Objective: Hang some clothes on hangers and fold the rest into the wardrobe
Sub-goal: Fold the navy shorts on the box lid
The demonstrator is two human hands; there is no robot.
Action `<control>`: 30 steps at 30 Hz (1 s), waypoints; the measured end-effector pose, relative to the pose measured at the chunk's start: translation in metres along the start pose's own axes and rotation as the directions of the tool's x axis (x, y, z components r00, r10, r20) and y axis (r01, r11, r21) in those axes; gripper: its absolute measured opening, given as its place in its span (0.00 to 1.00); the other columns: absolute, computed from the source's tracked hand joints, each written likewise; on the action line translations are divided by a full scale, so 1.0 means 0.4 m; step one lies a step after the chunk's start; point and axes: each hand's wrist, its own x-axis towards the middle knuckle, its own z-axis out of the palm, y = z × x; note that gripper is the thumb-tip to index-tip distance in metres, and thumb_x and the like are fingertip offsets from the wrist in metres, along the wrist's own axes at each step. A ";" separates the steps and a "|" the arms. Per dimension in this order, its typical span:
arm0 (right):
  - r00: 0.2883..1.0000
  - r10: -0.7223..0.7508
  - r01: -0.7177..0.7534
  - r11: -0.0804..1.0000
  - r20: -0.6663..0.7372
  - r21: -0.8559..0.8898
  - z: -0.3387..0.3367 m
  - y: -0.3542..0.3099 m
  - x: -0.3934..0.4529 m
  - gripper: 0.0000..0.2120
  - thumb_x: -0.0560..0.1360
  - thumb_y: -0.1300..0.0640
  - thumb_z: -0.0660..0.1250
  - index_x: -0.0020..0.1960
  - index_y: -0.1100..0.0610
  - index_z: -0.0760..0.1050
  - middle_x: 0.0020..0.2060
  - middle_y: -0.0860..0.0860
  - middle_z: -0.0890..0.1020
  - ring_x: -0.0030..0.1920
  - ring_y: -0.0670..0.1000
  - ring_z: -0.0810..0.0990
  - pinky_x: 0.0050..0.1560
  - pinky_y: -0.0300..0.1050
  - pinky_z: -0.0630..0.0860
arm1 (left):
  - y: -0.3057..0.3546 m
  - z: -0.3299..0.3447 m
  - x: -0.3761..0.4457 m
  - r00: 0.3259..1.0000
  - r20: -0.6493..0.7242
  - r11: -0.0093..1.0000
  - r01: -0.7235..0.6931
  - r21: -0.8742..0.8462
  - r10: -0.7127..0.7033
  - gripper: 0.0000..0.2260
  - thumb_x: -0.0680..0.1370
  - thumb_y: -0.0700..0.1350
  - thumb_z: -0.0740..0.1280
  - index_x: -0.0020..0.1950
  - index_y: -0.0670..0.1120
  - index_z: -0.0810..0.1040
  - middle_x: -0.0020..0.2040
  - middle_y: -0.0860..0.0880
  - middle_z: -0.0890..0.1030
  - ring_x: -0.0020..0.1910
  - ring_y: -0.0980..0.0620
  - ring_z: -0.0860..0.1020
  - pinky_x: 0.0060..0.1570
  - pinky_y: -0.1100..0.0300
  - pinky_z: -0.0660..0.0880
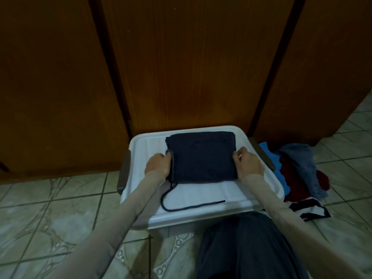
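Observation:
A folded dark navy garment (pixel 203 156) lies flat on the lid of a white plastic storage box (pixel 145 150). Its drawstring (pixel 181 208) trails loose over the lid toward me. My left hand (pixel 158 165) grips the garment's left edge with curled fingers. My right hand (pixel 248 163) grips its right edge the same way. Behind the box stand the closed brown wooden wardrobe doors (pixel 191 67).
A heap of unfolded clothes (pixel 298 170) in blue, dark red and grey lies on the tiled floor right of the box, with a striped white and dark piece (pixel 308 210) nearer me. My dark trouser leg (pixel 245 248) is at the bottom.

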 end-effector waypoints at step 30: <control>0.853 -0.388 0.482 0.843 0.348 -0.240 0.117 -0.090 0.076 0.27 0.82 0.45 0.43 0.77 0.53 0.39 0.77 0.51 0.42 0.76 0.51 0.39 0.73 0.50 0.35 | 0.081 0.157 0.033 0.847 0.158 0.658 -0.500 0.563 0.508 0.24 0.83 0.52 0.45 0.78 0.51 0.43 0.78 0.46 0.41 0.76 0.47 0.39 0.71 0.48 0.33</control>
